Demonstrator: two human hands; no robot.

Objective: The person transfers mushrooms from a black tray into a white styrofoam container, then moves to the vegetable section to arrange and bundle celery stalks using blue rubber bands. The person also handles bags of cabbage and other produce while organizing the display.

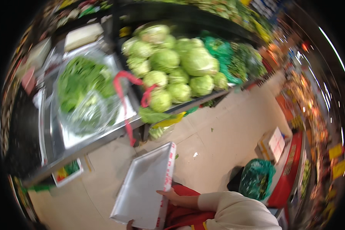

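Both of my hands hold a shallow white box lid or tray (145,184), which looks like foam and bears red print along one side. My right hand (170,196) grips its right rim, with the thumb over the edge. At its lower corner, my left hand (130,224) is mostly cut off by the bottom of the picture, with only fingertips showing. The tray is tilted in front of my red apron (187,201), its inside bare.
Ahead stands a produce stand with piled cabbages (165,61) and a plastic bag of leafy greens (84,83). A red ribbon (121,92) hangs over its edge. On the right are a green bag (256,178) and a white carton (271,145) near a red-fronted shelf.
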